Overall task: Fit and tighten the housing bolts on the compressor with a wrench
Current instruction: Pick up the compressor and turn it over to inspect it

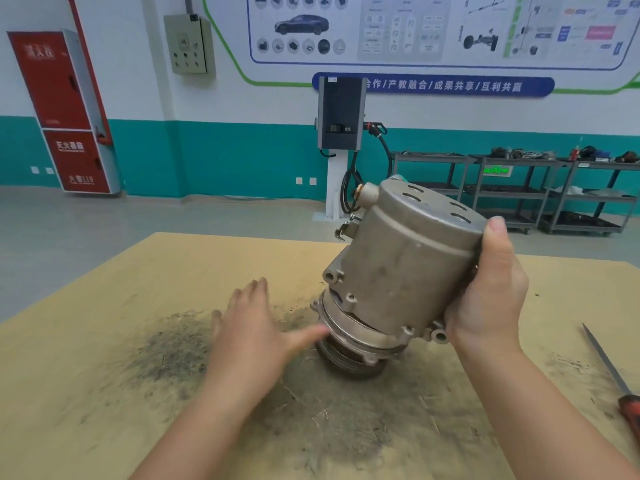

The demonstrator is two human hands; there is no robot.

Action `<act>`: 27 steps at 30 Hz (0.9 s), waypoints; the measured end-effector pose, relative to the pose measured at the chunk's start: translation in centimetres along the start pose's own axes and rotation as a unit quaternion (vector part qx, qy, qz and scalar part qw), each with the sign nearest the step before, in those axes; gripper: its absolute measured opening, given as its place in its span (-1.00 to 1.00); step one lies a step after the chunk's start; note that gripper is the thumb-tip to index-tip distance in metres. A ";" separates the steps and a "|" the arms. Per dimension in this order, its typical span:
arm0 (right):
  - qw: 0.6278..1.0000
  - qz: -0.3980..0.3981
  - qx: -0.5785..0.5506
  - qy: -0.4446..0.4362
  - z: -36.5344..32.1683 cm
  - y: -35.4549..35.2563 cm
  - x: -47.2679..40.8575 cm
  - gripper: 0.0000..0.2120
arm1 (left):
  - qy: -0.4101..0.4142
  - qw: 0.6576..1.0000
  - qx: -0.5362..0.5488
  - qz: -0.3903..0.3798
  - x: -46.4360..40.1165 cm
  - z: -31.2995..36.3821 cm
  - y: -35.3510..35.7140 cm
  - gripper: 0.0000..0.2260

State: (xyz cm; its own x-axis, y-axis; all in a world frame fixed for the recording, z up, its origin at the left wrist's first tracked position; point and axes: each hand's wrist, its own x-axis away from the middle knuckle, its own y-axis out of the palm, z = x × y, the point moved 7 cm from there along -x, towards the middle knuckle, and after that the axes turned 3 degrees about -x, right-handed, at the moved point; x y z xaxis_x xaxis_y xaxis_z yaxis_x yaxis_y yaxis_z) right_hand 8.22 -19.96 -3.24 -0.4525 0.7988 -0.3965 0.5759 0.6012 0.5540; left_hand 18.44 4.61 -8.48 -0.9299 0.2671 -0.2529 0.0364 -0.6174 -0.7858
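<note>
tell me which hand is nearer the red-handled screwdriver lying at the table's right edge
Right. The right hand grips the grey metal compressor just left of the red-handled screwdriver; the left hand is beyond the compressor, farther left.

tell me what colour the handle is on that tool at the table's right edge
Red-orange handle, seen in the head view.

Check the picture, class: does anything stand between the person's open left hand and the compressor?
Nothing visible does. The left hand reaches beside the tilted compressor, its thumb at the lower flange, while the right hand grips the housing.
</note>
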 end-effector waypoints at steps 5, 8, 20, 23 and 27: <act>0.999 -0.020 -0.032 -0.003 0.6 0.3 -0.3 -0.62 | 0.077 0.981 0.166 -0.070 0.0 0.9 1.4 0.17; 0.999 -0.035 -0.009 -0.016 0.5 0.9 0.0 -0.55 | 0.153 0.969 0.170 -0.095 0.9 3.4 4.0 -0.07; 1.000 0.004 0.010 -0.022 -0.1 1.4 1.4 -0.34 | 0.039 0.987 0.156 0.007 1.6 3.1 5.2 0.34; 0.999 0.029 0.014 -0.026 -0.2 1.8 2.4 -0.22 | 0.014 0.988 0.154 0.019 2.2 3.4 5.5 0.37; 1.000 0.001 0.024 -0.007 -0.3 2.3 1.8 -0.15 | -0.004 0.982 0.186 -0.019 2.0 2.7 6.3 0.29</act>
State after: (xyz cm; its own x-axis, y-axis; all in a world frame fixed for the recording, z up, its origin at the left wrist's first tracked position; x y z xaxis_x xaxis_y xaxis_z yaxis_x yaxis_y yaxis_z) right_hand 8.51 -17.12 -2.52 -0.4414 0.8000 -0.4064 0.6091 0.5997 0.5190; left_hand 15.83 -0.78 -12.41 -0.9311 0.2906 -0.2207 -0.1343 -0.8353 -0.5331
